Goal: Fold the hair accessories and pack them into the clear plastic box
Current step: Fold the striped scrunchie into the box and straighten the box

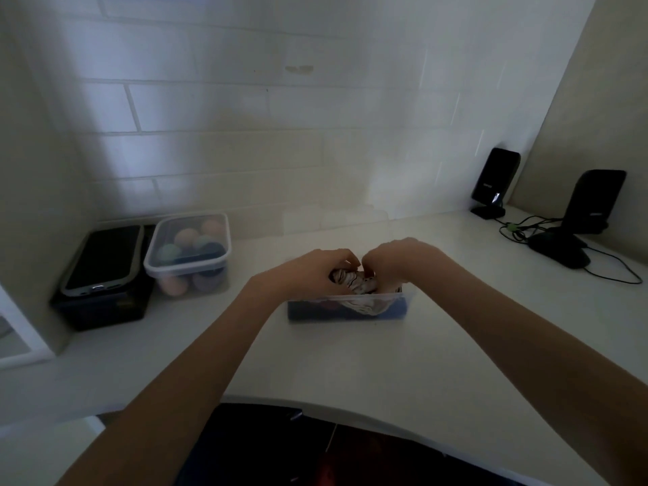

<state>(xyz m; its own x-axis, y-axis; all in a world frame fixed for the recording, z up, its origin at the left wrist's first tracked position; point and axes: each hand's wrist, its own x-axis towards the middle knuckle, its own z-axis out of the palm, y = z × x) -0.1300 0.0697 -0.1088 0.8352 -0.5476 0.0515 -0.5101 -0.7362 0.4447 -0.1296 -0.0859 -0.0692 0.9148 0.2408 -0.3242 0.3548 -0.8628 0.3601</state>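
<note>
A clear plastic box [403, 303] stands on the white desk in front of me, with dark blue and patterned fabric showing through its near wall. A folded hair accessory [354, 282] with a black-and-white pattern sits at the top of the box. My left hand [315, 271] grips it from the left with curled fingers. From the right, my right hand [396, 257] holds the same accessory, fingers curled over it. Both hands meet above the box opening and hide much of its contents.
A lidded clear container [189, 254] of coloured round items stands at the left, beside a phone [101, 257] lying on a dark box [105, 310]. Two black speakers [494, 182] [592, 205] with cables stand at the right. The desk's front edge [315, 405] curves near me.
</note>
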